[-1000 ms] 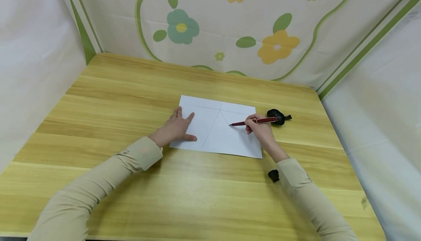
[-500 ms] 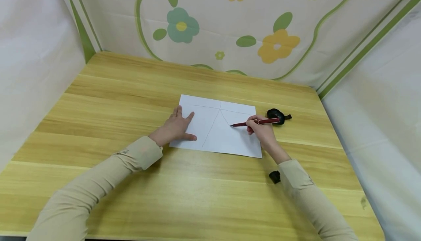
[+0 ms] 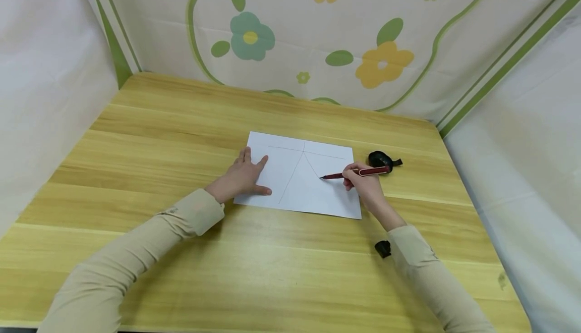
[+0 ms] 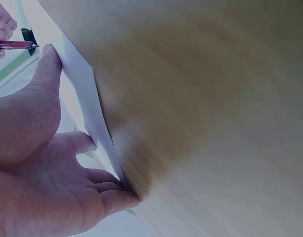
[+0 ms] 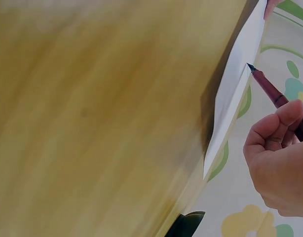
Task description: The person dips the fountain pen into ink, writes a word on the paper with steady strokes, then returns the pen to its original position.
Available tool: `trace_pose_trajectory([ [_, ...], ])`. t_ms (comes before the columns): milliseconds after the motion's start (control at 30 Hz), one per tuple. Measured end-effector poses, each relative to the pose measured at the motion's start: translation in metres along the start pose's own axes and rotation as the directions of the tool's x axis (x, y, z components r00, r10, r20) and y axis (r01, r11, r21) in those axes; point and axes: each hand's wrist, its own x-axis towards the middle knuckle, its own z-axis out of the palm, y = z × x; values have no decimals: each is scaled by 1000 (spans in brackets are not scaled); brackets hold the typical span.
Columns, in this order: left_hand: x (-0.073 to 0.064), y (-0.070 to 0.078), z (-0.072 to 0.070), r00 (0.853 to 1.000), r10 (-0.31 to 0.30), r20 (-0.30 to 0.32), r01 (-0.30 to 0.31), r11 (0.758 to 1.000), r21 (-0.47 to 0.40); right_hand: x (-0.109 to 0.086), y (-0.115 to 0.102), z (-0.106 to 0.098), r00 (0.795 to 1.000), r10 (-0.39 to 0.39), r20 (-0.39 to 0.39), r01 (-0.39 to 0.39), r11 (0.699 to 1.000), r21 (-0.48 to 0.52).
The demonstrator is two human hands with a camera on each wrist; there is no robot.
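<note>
A white sheet of paper lies on the wooden table, marked with thin lines: one running across near the top, a short upright one, and two slanting down from where they meet. My left hand rests with spread fingers on the paper's left edge; the left wrist view shows its palm side and the thumb on the sheet. My right hand grips a dark red fountain pen between thumb and fingers. The pen's dark nib touches the paper at the lower end of the right slanting line.
Behind the right hand lies a rounded black object with a short stub. A small black piece sits beside the right sleeve. The wooden table meets a flowered cloth at the back, with white cloth on both sides.
My right hand has moved slightly down and to the right with the pen, and the right slanting line has grown longer. The left hand has stayed put.
</note>
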Motion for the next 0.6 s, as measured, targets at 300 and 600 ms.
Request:
trace_pose_trajectory([
  [300, 0, 0, 1, 1000, -3, -4, 3, 1000, 4, -4, 2, -4, 1000, 3, 19, -3, 1000, -14],
  [600, 2, -1, 2, 1000, -4, -6, 4, 1000, 13, -6, 5, -8, 999, -13, 31, 13, 1000, -3],
])
